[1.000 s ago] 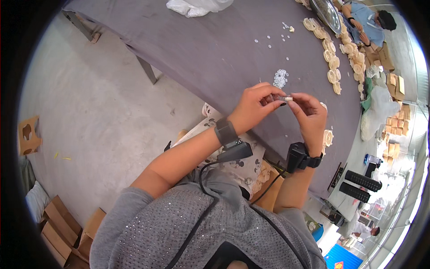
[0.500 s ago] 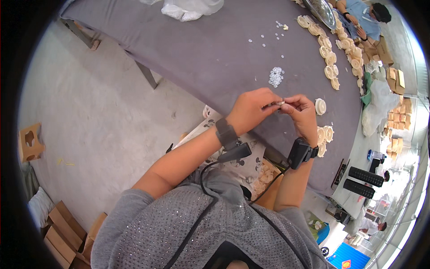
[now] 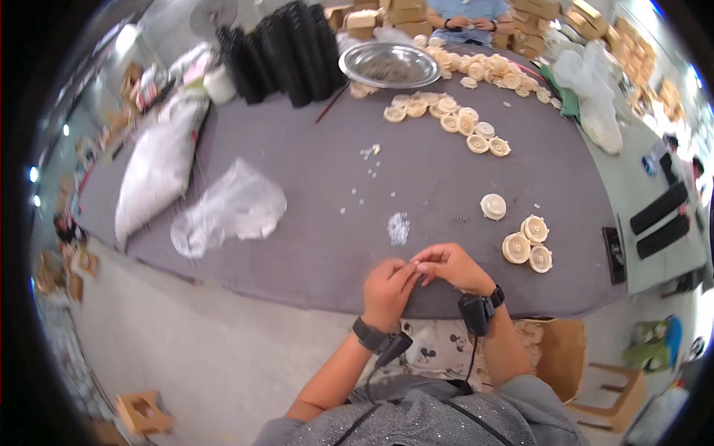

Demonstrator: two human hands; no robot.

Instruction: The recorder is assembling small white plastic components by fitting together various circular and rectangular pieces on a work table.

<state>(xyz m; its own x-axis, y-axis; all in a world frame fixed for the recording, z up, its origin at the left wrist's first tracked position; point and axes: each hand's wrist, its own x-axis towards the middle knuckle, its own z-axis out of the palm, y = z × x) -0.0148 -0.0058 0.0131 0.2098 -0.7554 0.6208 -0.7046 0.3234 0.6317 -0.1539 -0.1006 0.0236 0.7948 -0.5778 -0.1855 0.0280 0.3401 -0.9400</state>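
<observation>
My left hand (image 3: 387,292) and my right hand (image 3: 455,269) meet fingertip to fingertip over the near edge of the table. Both are closed in a pinch. Whatever sits between the fingertips is too small and too covered to name. Just beyond them lies a pile of tiny whitish rings (image 3: 399,229). To the right of the pile is a row of small dark bits (image 3: 459,218). A cream round plastic part (image 3: 492,207) lies alone past my right hand, and a cluster of similar cream parts (image 3: 516,248) is nearer the right edge.
The grey-covered table (image 3: 312,163) also bears a crumpled clear bag (image 3: 234,208), a white sack (image 3: 160,167), black stacked columns (image 3: 297,56) and a metal bowl (image 3: 390,65). Many cream parts (image 3: 446,105) trail across the far side. Another person (image 3: 470,16) sits opposite.
The view has swung up, bringing more of the tabletop into sight. My hands stay pinched together; a small pale piece showed at their fingertips before.
</observation>
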